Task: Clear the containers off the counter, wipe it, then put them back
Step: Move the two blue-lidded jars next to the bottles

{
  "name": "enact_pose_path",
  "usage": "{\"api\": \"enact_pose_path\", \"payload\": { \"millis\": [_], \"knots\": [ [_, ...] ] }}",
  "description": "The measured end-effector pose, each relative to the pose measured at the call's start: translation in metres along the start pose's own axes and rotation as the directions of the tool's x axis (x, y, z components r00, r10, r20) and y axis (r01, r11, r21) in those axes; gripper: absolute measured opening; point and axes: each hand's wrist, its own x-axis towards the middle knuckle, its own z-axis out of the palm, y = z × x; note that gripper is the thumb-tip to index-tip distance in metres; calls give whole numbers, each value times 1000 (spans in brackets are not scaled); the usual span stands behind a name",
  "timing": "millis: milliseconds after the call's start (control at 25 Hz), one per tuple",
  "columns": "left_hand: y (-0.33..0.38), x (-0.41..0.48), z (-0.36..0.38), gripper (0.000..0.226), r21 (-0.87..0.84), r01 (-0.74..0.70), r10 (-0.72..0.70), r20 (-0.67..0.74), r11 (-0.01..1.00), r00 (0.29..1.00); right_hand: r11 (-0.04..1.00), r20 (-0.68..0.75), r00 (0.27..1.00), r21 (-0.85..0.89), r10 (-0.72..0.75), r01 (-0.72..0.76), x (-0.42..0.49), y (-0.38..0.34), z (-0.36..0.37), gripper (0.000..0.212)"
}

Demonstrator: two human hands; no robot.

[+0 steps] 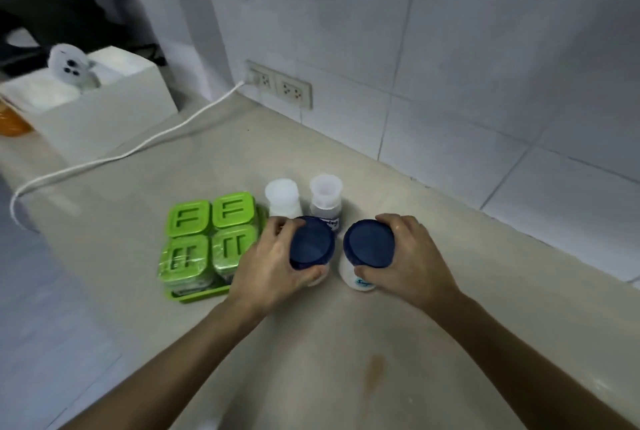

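The counter runs from the tiled wall on the right to its front edge on the left, where the floor begins. In front of the containers, toward the person, the surface is bare except for a brownish stain, so there is free room there. Behind them a strip of counter is open up to the wall.

The two jars with blue lids stand side by side near the middle, close but apart. The left hand wraps the left jar from its left side, thumb in front and fingers behind. The right hand holds the right jar in the same way from its right side. Both forearms reach in from the lower edge.

Behind the jars stand two white bottles, partly hidden by the lids. Just beside the left hand, a green tray holds four green boxes. The jar labels are mostly covered and not readable. A white cord lies across the counter from the socket. Objects at the far left are blurred.
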Motion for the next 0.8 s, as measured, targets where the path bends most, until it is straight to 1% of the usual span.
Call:
{"api": "enact_pose_path", "payload": {
  "millis": [120,200,320,440,520,560,640,720,800],
  "knots": [
    [-21,3,4,74,51,-73,76,-55,996,996,1000,17,1000,-13,-23,23,14,-14,21,80],
    [-29,4,10,70,121,-120,134,-116,985,984,999,-11,1000,-25,-23,23,19,-16,28,80],
    [-38,6,15,70,178,-88,114,-143,980,983,995,-6,997,-67,-76,76,19,-21,33,83],
    [-33,-2,16,69,139,-109,134,-185,984,974,997,12,997,-15,-72,72,2,-11,27,86],
    [-19,-23,20,55,43,-185,190,-282,982,941,1000,-8,1000,2,-23,23,-27,12,11,77],
    [-7,-39,28,47,3,-247,237,-302,969,924,1000,-28,999,4,26,-26,-48,29,1,71],
    [16,-70,51,36,-62,-373,346,-262,926,901,991,-81,988,35,128,-126,-94,66,-19,59],
    [55,-92,90,33,-144,-498,479,-147,855,866,969,-163,956,54,246,-240,-149,115,-47,50],
    [109,-102,130,32,-201,-577,580,-52,791,813,942,-228,915,29,332,-334,-198,166,-81,45]
  ]
}}
